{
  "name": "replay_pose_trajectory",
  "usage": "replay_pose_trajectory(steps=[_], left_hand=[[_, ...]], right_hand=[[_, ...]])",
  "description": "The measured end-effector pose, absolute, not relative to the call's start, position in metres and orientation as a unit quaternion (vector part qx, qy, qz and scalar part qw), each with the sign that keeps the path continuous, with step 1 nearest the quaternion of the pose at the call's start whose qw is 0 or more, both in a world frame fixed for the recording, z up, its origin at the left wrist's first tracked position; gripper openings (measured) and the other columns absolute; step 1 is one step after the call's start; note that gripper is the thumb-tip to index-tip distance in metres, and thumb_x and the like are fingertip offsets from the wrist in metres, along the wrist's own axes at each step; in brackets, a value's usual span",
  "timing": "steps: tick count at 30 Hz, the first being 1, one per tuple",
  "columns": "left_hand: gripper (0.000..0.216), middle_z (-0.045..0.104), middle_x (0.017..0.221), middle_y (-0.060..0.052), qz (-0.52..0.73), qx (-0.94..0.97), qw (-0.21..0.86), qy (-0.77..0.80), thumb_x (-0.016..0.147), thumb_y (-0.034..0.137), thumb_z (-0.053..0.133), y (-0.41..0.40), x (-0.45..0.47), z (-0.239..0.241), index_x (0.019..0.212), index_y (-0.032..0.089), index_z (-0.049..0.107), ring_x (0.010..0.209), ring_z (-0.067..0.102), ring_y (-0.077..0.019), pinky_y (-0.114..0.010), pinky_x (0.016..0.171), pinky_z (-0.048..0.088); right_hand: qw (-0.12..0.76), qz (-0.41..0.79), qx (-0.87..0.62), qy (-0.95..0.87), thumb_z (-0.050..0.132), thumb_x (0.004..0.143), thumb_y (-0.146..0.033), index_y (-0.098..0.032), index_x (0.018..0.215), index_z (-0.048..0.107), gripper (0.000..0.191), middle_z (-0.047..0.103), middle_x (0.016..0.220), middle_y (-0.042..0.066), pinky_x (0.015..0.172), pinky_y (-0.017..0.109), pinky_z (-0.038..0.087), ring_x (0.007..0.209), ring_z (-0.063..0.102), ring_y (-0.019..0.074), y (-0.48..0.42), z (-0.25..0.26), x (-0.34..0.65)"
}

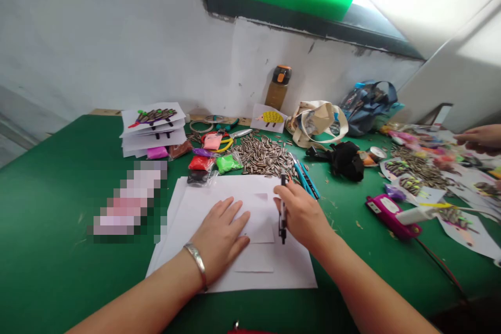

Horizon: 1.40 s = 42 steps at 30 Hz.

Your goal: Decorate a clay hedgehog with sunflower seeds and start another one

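My left hand [219, 235] lies flat with fingers spread on a small white card [259, 225], which rests on larger white paper sheets [250, 271] on the green table [50, 203]. A silver bangle circles that wrist. My right hand [302, 215] is closed around a black marker [282, 213], held upright with its tip down on the paper just right of the card.
Behind the paper lie a heap of sunflower seeds [263, 155], coloured clay packets [214, 160], scissors and blue pens [306, 179]. A stack of hedgehog pictures [153, 124] sits at back left. Bags, a bottle, a pink glue gun [391, 215] and another person's hand [480, 138] are to the right.
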<state>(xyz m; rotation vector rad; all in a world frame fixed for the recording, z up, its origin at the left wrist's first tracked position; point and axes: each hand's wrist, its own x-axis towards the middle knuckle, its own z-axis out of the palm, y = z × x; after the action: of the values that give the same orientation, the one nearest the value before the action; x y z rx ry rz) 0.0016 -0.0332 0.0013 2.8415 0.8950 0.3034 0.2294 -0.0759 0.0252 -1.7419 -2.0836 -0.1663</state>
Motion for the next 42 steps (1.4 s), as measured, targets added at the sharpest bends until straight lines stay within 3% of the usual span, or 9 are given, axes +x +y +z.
replay_pose_trajectory(steps=[3,10,22,29,32,36,39,42], left_hand=[[0.044,0.052,0.140,-0.018,0.091,0.948,0.070,0.296,0.089,0.031,0.058,-0.033,0.001,0.000,0.129,0.016,0.058,0.131,0.043,-0.0403,-0.059,0.106,0.039],[0.044,0.051,0.141,-0.017,0.087,0.948,0.063,0.298,0.090,0.032,0.055,-0.031,0.000,-0.002,0.131,0.017,0.058,0.132,0.042,-0.0394,-0.059,0.107,0.038],[0.043,0.052,0.141,-0.015,0.100,0.947,0.062,0.298,0.090,0.035,0.054,-0.031,0.000,-0.005,0.131,0.019,0.058,0.133,0.041,-0.0364,-0.056,0.108,0.037],[0.043,0.052,0.141,-0.015,0.111,0.944,0.077,0.300,0.091,0.035,0.052,-0.031,-0.001,-0.006,0.130,0.020,0.058,0.133,0.041,-0.0356,-0.056,0.109,0.034],[0.042,0.051,0.141,-0.014,0.109,0.942,0.083,0.306,0.090,0.034,0.053,-0.033,0.000,-0.005,0.130,0.020,0.058,0.134,0.040,-0.0356,-0.056,0.109,0.034],[0.043,0.050,0.141,-0.015,0.087,0.941,0.090,0.315,0.089,0.031,0.056,-0.035,0.003,0.002,0.130,0.018,0.057,0.134,0.039,-0.0378,-0.057,0.109,0.035],[0.043,0.050,0.141,-0.016,0.081,0.941,0.101,0.314,0.089,0.031,0.056,-0.036,0.004,0.007,0.130,0.017,0.057,0.134,0.039,-0.0388,-0.058,0.109,0.035],[0.045,0.051,0.139,-0.016,0.086,0.943,0.118,0.299,0.089,0.030,0.056,-0.033,0.003,0.010,0.131,0.016,0.055,0.132,0.041,-0.0379,-0.058,0.109,0.035]], right_hand=[[0.168,-0.072,-0.700,-0.691,0.047,0.093,-0.019,-0.018,0.102,0.059,0.016,0.059,0.087,0.007,0.070,0.029,0.039,0.082,0.055,0.0212,-0.086,0.018,0.255],[0.106,-0.057,-0.762,-0.636,0.049,0.092,-0.021,-0.020,0.095,0.057,0.009,0.060,0.087,0.004,0.062,0.027,0.033,0.072,0.054,0.0171,-0.088,0.003,0.266],[0.219,-0.133,-0.749,-0.611,0.046,0.090,-0.020,-0.019,0.091,0.056,0.011,0.059,0.081,0.004,0.060,0.027,0.031,0.069,0.052,0.0168,-0.081,0.003,0.287],[0.145,-0.121,-0.797,-0.574,0.045,0.092,-0.023,-0.017,0.094,0.061,0.017,0.060,0.083,0.007,0.061,0.029,0.031,0.069,0.051,0.0182,-0.058,0.006,0.332],[0.224,-0.110,-0.787,-0.564,0.047,0.093,-0.032,-0.015,0.103,0.062,0.025,0.064,0.092,0.011,0.071,0.033,0.039,0.083,0.057,0.0230,-0.057,0.012,0.324],[0.414,0.038,-0.702,-0.578,0.043,0.097,-0.036,-0.020,0.109,0.059,0.026,0.067,0.092,0.006,0.077,0.031,0.047,0.083,0.062,0.0198,-0.060,0.024,0.268],[0.403,0.097,-0.610,-0.675,0.045,0.096,-0.027,-0.021,0.108,0.060,0.021,0.067,0.103,0.007,0.085,0.034,0.048,0.094,0.062,0.0206,-0.062,0.019,0.221],[0.296,0.104,-0.542,-0.780,0.046,0.092,-0.014,-0.019,0.112,0.060,0.025,0.065,0.104,0.010,0.086,0.036,0.048,0.100,0.059,0.0229,-0.063,0.007,0.198]])
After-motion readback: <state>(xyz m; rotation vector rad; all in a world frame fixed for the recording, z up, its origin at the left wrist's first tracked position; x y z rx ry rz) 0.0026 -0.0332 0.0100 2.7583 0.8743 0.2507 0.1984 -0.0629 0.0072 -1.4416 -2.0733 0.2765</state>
